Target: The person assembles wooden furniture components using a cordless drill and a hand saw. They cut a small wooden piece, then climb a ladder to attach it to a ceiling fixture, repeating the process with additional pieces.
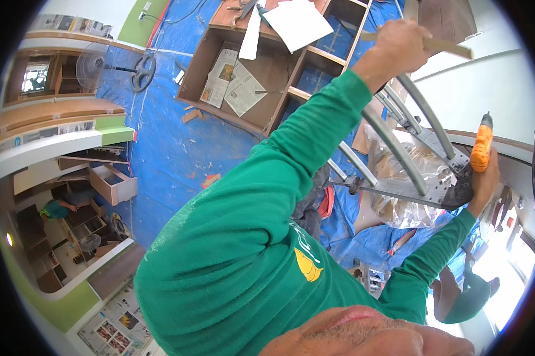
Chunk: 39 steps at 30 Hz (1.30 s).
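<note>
My left arm, in a green sleeve, stretches up to the right. My left hand (401, 47) is closed around a narrow wooden strip (451, 47), which sticks out on both sides of the fist. Lower down at the right, my right hand (487, 178) grips an orange power drill (481, 145), its dark tip pointing up the picture. Part of the drill's handle is hidden by my fingers. Between and below the hands stands a grey metal ladder (405, 157); its dark lower corner lies close beside my right hand. A pale wall (487, 89) runs beyond both hands.
A brown wooden cabinet frame (190, 83) with newspaper inside and a white board (297, 25) on top lies on blue sheeting (166, 160). Clear plastic (410, 207) is bunched under the ladder. A fan (98, 66) stands left; another person (56, 209) is at the lower left.
</note>
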Each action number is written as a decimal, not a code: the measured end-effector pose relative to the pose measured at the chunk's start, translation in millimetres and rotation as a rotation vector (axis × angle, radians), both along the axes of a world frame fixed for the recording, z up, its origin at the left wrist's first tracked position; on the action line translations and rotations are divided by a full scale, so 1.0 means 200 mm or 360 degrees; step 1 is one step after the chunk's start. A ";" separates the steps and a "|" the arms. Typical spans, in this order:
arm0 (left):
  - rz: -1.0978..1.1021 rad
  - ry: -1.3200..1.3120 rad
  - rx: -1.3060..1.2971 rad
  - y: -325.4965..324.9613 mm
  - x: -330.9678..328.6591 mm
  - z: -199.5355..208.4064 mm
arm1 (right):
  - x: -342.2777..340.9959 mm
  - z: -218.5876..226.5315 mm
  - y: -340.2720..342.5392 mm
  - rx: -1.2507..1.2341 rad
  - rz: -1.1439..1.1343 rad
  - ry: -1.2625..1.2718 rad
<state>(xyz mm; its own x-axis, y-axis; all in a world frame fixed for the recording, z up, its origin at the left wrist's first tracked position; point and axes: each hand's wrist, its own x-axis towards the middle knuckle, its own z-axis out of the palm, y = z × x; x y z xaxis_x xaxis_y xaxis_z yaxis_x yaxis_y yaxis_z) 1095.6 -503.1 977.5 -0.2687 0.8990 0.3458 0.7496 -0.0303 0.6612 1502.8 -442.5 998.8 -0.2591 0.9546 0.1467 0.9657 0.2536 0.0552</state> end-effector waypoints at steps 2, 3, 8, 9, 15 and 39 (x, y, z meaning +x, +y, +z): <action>0.0035 0.0004 -0.0030 -0.01 -0.02 0.02 | -0.17 0.06 -0.06 -0.0081 -0.0147 -0.0055; 0.0035 -0.0008 -0.0040 -0.01 -0.01 0.03 | -0.22 0.10 -0.09 -0.0116 -0.0238 -0.0097; 0.0037 0.0015 -0.0023 0.03 0.01 -0.04 | -0.15 0.05 -0.05 -0.0129 -0.0266 -0.0135; 0.0039 0.0024 -0.0023 0.03 -0.02 -0.03 | -0.21 0.07 -0.05 -0.0126 -0.0286 -0.0142; -0.0098 -0.0069 -0.0001 -0.02 -0.03 0.12 | -0.26 0.14 -0.09 -0.0184 -0.0275 -0.0139; 0.0214 -0.0004 -0.0530 -0.03 0.01 0.20 | -0.23 0.17 -0.13 -0.0164 -0.0332 0.0129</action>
